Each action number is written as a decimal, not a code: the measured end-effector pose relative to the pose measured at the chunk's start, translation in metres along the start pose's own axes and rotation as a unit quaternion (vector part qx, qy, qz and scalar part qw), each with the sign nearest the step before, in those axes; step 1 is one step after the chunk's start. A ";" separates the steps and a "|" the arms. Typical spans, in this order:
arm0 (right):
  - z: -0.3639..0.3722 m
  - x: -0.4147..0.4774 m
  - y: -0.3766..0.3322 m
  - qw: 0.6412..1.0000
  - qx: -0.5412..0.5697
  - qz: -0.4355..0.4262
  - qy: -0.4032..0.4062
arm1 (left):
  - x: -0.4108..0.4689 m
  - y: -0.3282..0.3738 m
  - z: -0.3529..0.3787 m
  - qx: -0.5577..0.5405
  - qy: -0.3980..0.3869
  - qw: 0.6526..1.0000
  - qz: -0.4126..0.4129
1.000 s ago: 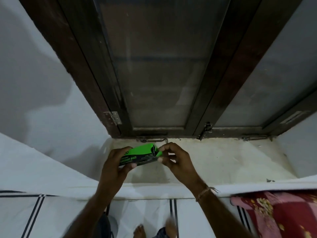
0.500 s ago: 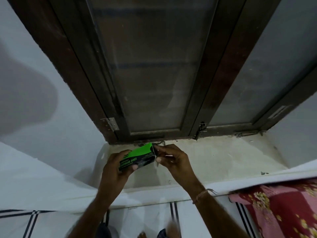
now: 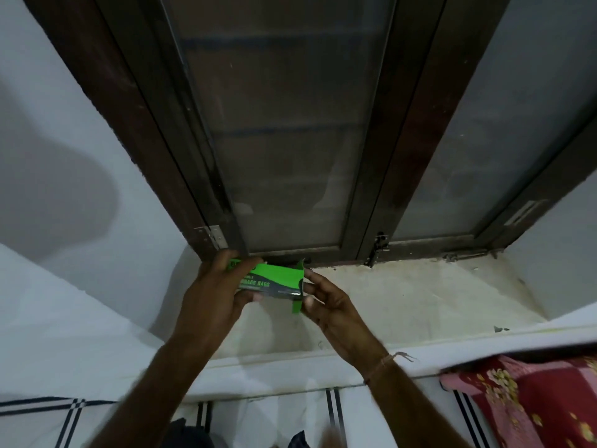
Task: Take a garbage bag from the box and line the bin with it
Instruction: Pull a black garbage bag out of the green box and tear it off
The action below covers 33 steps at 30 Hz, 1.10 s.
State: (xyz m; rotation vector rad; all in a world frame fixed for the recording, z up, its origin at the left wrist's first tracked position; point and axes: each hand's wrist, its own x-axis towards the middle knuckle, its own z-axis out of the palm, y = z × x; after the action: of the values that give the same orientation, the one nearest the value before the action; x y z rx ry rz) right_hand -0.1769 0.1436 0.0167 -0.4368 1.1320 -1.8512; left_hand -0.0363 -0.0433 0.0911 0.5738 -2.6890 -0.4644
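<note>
Left hand [image 3: 210, 295] fingers grip glossy green cardboard box [image 3: 274, 281]; right hand [image 3: 329, 305] fingers pinch its end flaps.

A single head-worn, wide-angle view looks forward and steeply down from above the person's own forearms. It faces a dark-framed window [image 3: 290, 140] and its pale sill [image 3: 420, 295] on the far side, close ahead. The near edge takes in a striped white cloth [image 3: 64, 367], with a red floral fabric [image 3: 533, 402] at near right. Straight lines bow toward the edges, and the near bottom strip is blurred, perhaps showing feet.
</note>
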 end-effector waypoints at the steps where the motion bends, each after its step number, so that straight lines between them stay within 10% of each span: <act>1: 0.001 0.001 0.000 1.000 0.020 0.004 0.001 | 0.005 0.002 -0.002 0.001 -0.002 1.000 -0.002; 25: -0.031 -0.036 -0.022 0.972 -0.042 -0.063 0.223 | -0.036 -0.033 0.091 -0.080 -0.061 0.981 -0.164; 29: -0.017 -0.039 -0.019 0.977 -0.021 -0.074 0.199 | -0.040 0.020 0.090 -0.028 0.065 0.986 -0.154; 31: -0.006 -0.041 -0.018 0.981 -0.032 -0.077 0.178 | -0.037 0.067 0.082 -0.322 0.075 0.915 -0.232; 33: 0.004 -0.042 -0.017 0.985 -0.061 -0.064 0.152 | -0.032 0.093 0.080 -0.557 0.032 0.766 -0.318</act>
State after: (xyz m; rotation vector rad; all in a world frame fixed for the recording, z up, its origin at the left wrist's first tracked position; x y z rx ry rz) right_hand -0.1603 0.1791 0.0393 -0.3079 1.4566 -2.0145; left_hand -0.0711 0.0700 0.0474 1.0051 -1.5605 -1.9406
